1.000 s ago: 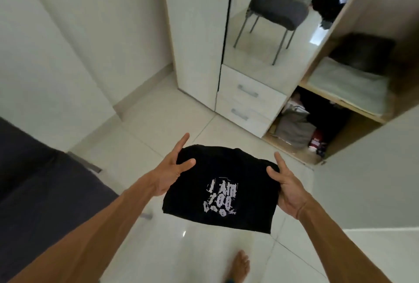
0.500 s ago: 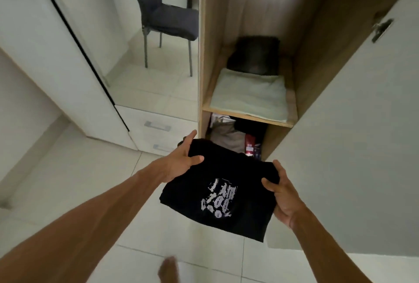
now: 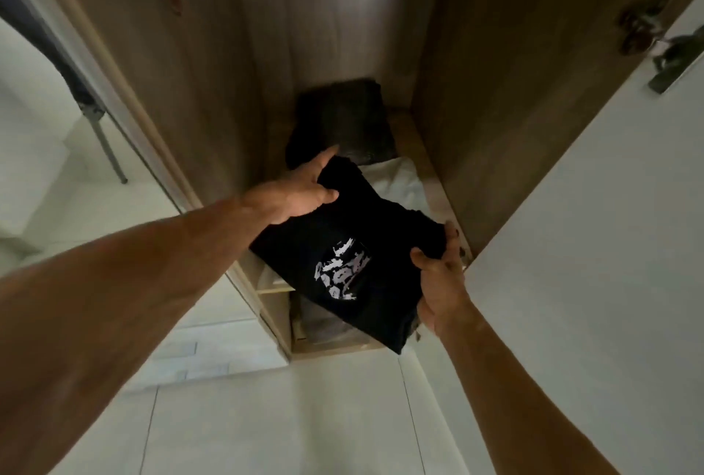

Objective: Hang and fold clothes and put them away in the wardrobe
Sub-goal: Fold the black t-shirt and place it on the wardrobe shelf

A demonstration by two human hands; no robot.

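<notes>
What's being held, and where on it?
The folded black T-shirt: left hand holds its far left corner, right hand its right edge.

A pale folded cloth (image 3: 398, 185) and, behind it, a dark folded garment (image 3: 343, 120) are carried by the wardrobe shelf (image 3: 438, 200).

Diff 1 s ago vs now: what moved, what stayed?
The folded black T-shirt was carried from over the floor forward into the wardrobe, now over the pale folded cloth on the shelf. Left hand and right hand grip its sides as before; nothing released. The dark pile behind is unchanged.
</notes>
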